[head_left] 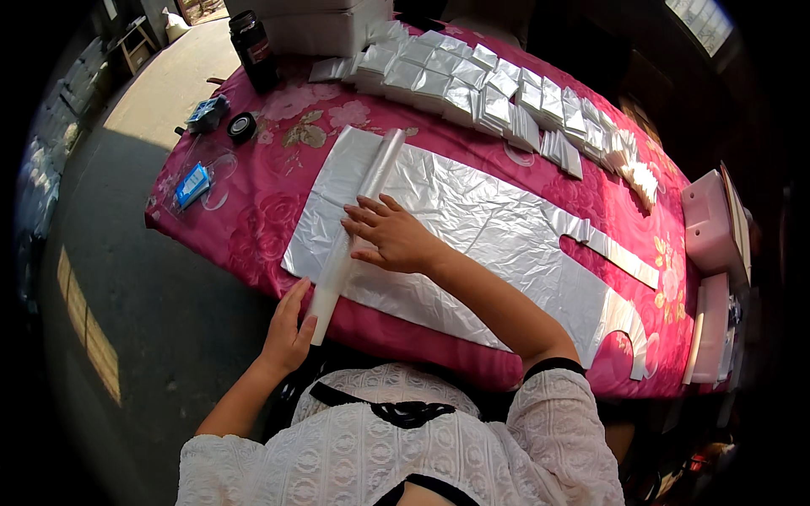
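Note:
A translucent whitish plastic bag point(472, 219) with two looped handles lies flat on the table, its handles toward the right. Across its left part runs a pale, glossy tube or roll point(382, 167), slanting from the far side to the near edge. My right hand point(390, 237) rests on the tube and the bag, palm down, fingers spread. Beside the tube's near end is my left hand point(288, 334), its fingers stretched out and its thumb against or very near the tube. Neither hand is closed around anything.
Rows of folded white plastic packets point(430, 80) line the far side. At the far left stand a dark jar point(251, 46) and a white foam box point(316, 29). A black lid point(241, 127) and blue packet point(193, 185) lie left. Pink bins point(707, 223) border the right.

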Demonstrator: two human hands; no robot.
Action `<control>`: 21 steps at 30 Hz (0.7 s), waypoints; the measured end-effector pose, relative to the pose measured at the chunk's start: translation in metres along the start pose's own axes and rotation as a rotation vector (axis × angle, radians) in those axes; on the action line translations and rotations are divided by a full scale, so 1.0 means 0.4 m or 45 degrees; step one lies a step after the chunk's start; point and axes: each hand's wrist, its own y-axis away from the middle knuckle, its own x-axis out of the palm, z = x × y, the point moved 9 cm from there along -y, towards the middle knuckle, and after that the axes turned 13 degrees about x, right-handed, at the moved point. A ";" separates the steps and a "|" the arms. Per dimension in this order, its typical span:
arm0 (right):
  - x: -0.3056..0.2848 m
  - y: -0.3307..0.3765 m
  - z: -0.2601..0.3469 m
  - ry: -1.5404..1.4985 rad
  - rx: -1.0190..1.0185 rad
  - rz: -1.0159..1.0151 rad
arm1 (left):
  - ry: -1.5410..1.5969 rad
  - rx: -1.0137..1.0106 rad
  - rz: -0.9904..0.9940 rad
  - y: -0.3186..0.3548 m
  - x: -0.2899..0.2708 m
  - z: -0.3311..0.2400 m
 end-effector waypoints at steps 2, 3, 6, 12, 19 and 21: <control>0.044 -0.066 0.036 -0.071 -0.052 -0.046 | -0.128 -0.112 -0.025 -0.005 -0.001 0.017; 0.073 -0.095 0.051 -0.047 -0.033 -0.029 | -0.235 -0.146 -0.035 -0.007 -0.002 0.028; 0.098 -0.137 0.048 -0.031 0.093 -0.039 | -0.414 -0.336 0.098 -0.038 0.010 0.062; 0.056 -0.091 0.005 -0.404 0.519 -0.552 | 0.096 -0.546 0.148 -0.031 0.025 0.084; -0.113 0.042 -0.078 -2.320 0.708 -0.550 | 1.339 -0.222 0.433 -0.111 0.187 -0.104; -0.170 0.077 -0.074 -2.552 0.638 -0.445 | 1.863 -0.182 0.560 -0.126 0.215 -0.187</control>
